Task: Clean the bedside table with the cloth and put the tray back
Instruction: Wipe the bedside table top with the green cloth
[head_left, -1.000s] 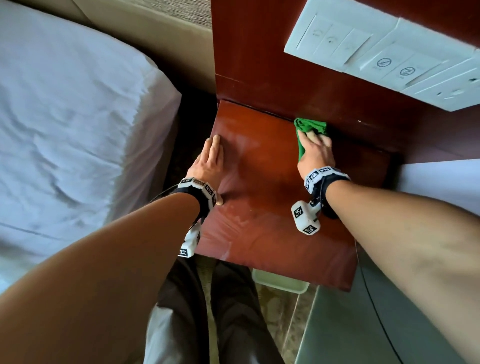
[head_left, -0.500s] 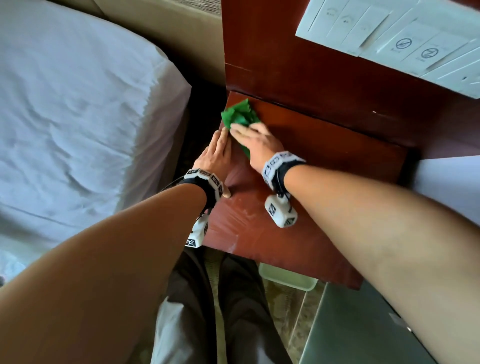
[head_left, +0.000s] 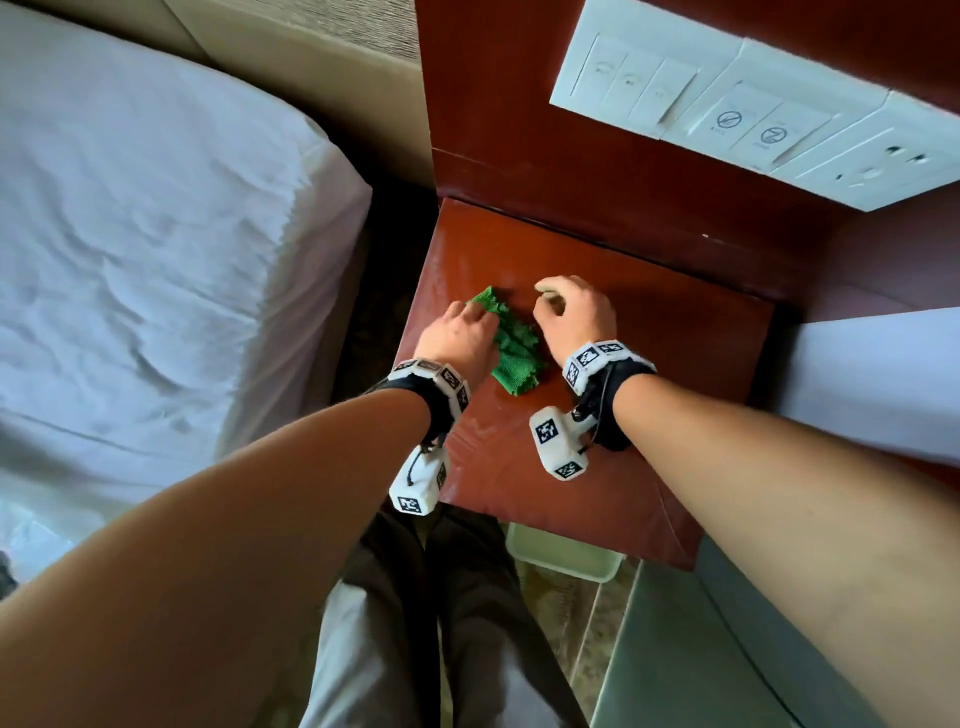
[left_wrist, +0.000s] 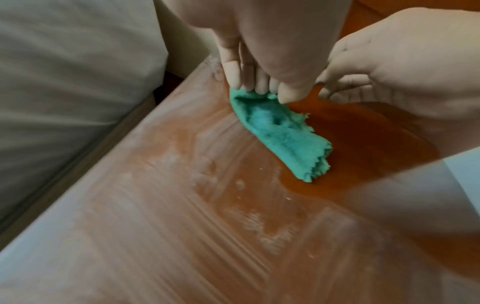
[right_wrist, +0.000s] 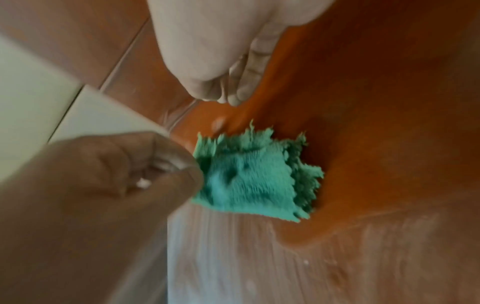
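Note:
A crumpled green cloth (head_left: 514, 345) lies left of centre on the red-brown bedside table (head_left: 649, 415). My left hand (head_left: 467, 319) grips its far end, and the left wrist view shows fingers and thumb pinching the cloth (left_wrist: 283, 139) there. Just right of it, my right hand (head_left: 558, 304) hovers with loosely curled fingers (right_wrist: 239, 92) that hold nothing and are off the cloth (right_wrist: 254, 176). A pale tray (head_left: 566, 558) shows below the table's near edge, mostly hidden by it. Dusty streaks cover the tabletop (left_wrist: 233, 226).
A bed with a white sheet (head_left: 156, 260) runs along the left, close to the table. A white switch and socket panel (head_left: 753, 114) is fixed to the wooden back wall (head_left: 493, 130). White bedding (head_left: 872, 384) lies at the right. My legs (head_left: 441, 623) stand below.
The cloth went from my right hand to my left. It slid from the back edge to the left and nearer the table's middle. My right hand has let go of it.

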